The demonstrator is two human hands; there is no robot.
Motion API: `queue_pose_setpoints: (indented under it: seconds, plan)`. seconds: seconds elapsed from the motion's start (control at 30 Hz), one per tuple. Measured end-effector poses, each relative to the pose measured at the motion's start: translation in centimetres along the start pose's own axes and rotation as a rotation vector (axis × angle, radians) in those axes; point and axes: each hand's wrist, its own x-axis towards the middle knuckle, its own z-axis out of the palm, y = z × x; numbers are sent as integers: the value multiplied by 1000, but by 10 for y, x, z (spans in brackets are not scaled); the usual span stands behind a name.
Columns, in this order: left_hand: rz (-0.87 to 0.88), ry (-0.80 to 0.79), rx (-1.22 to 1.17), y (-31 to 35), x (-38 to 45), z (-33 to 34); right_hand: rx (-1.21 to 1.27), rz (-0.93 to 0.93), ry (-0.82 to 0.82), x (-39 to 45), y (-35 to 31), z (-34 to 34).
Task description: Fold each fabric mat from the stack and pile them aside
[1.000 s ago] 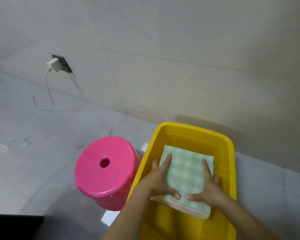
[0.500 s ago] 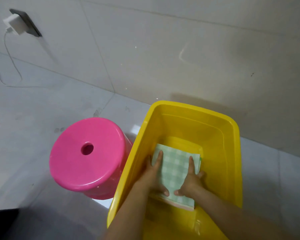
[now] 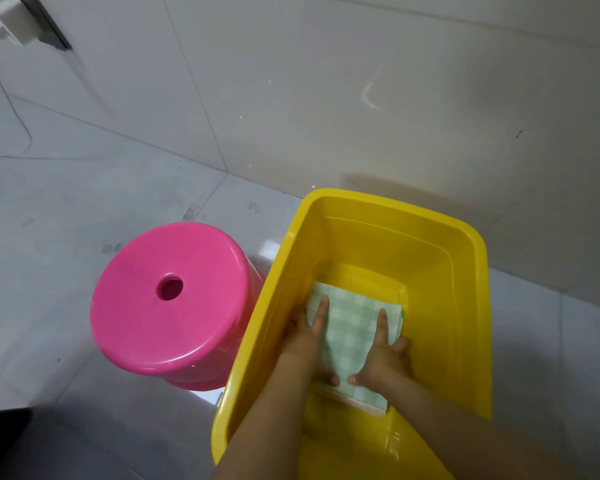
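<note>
A stack of folded fabric mats [image 3: 354, 327], with a green-and-white checked one on top and a pink edge showing at the bottom, sits low inside the yellow plastic tub [image 3: 471, 271]. My left hand [image 3: 307, 336] grips the stack's left side, forefinger and thumb lying on top. On the right side, my right hand [image 3: 383, 360] grips the stack the same way, its other fingers curled round the edge. The underside of the stack is hidden.
A round pink plastic stool [image 3: 168, 301] with a hole in its top stands just left of the tub. A tiled wall rises behind. A charger [image 3: 6, 24] is plugged in at the top left, its cable trailing over the grey tiled floor.
Both hands have lowered the stack from near the tub's rim down to its bottom. The view has shifted down and closer to the tub.
</note>
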Motion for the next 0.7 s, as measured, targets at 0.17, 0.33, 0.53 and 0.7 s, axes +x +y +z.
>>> queue_pose_setpoints:
  seconds: [0.17, 0.33, 0.53, 0.7]
  plan:
    - [-3, 58, 27, 7, -16, -8, -42, -26, 53, -12, -2, -7]
    - [-23, 117, 1, 21, -46, -36, 67, -80, 128, -43, -6, -23]
    - [-4, 292, -98, 41, -101, -90, 449, -340, 187, -86, -24, -75]
    - [54, 567, -174, 41, -178, -145, 880, -651, 104, -155, -57, -154]
